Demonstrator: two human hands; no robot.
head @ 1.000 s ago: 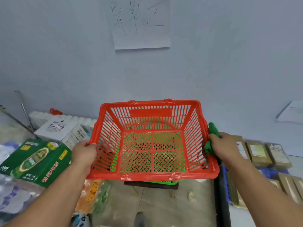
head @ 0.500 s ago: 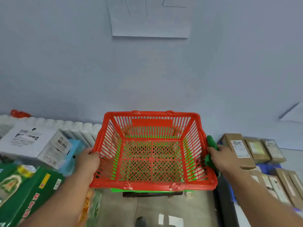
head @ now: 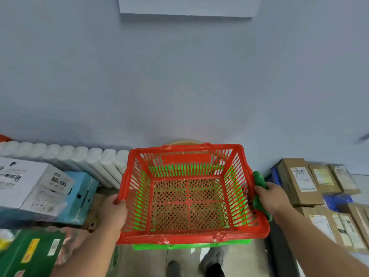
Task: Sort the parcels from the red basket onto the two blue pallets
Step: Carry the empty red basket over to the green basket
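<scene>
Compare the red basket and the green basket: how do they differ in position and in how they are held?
The red basket sits on top, fully in view; the green basket lies under it, showing only through the mesh and at the near edge. The left hand grips the red basket's rim; the right hand holds a green handle. Both are slatted plastic.

Both bare forearms reaching forward from the bottom corners, angled inward. Left hand [head: 114, 211] clamped on the left rim of the red basket [head: 191, 237], thumb hooked over the edge, fingers hidden underneath. Right hand [head: 272, 198] curled round the green handle [head: 259, 179] at the right side, knuckles facing up, wrist straight. Hands well apart, about level, two shoes showing below between the arms
</scene>
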